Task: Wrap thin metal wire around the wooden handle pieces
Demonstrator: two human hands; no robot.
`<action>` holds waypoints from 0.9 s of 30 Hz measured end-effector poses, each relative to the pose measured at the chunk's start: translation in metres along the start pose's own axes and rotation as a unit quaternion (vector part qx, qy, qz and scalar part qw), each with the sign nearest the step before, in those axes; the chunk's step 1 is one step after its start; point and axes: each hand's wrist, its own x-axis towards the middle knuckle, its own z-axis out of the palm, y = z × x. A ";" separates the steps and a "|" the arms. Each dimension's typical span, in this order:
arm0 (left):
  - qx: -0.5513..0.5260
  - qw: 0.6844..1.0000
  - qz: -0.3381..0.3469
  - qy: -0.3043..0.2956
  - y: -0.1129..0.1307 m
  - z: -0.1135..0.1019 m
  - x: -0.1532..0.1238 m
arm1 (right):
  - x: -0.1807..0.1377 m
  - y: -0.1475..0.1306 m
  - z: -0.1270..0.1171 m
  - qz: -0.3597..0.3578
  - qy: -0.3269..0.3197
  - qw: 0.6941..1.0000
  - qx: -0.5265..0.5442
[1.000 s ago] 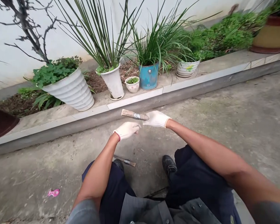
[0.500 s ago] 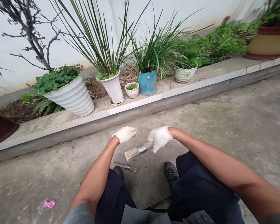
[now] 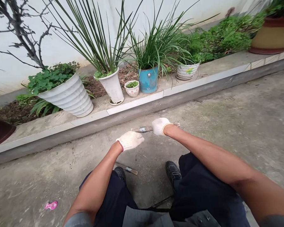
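Observation:
My gloved right hand point(image 3: 160, 126) is closed around a worn paintbrush point(image 3: 150, 129), its end sticking out to the right past my wrist. Silvery wire point(image 3: 143, 129) is wound in a band around the brush's middle, left of my fist. My gloved left hand point(image 3: 132, 140) is just below and in front of the brush's left end, fingers pinched together on the loose end of the wire; the strand itself hardly shows now. A second brush point(image 3: 127, 169), with a similar silvery band, lies on the concrete by my left shoe.
A low tiled ledge point(image 3: 134, 105) runs across in front of me. On it stand a large white ribbed pot point(image 3: 69, 97), a tall white pot point(image 3: 111, 87), a blue bucket point(image 3: 148, 83) and other planters. A pink scrap point(image 3: 51, 205) lies on the concrete at left.
My right hand has moved up and turned the brush, so it now lies nearly level and farther from me. My left hand has shifted slightly right and down, closer beneath the brush.

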 end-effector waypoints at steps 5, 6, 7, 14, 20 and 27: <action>-0.058 0.998 -0.005 -0.008 0.001 -0.007 -0.006 | -0.011 0.006 -0.018 -0.010 0.085 0.996 0.036; -0.067 0.998 -0.012 -0.009 -0.001 -0.007 -0.006 | -0.015 0.007 -0.021 -0.020 0.092 0.994 0.053; -0.074 0.997 -0.019 -0.010 -0.004 -0.007 -0.005 | -0.019 0.008 -0.023 -0.033 0.099 0.992 0.070; -0.092 0.996 -0.015 0.004 -0.028 -0.006 0.006 | -0.052 0.001 -0.023 -0.193 -0.053 0.948 0.249; -0.021 1.000 -0.010 0.016 -0.036 -0.005 0.012 | -0.046 -0.001 0.001 -0.243 -0.180 0.945 0.123; -0.012 0.999 -0.022 -0.025 -0.012 -0.007 0.010 | -0.017 0.001 0.017 -0.099 -0.087 0.987 -0.091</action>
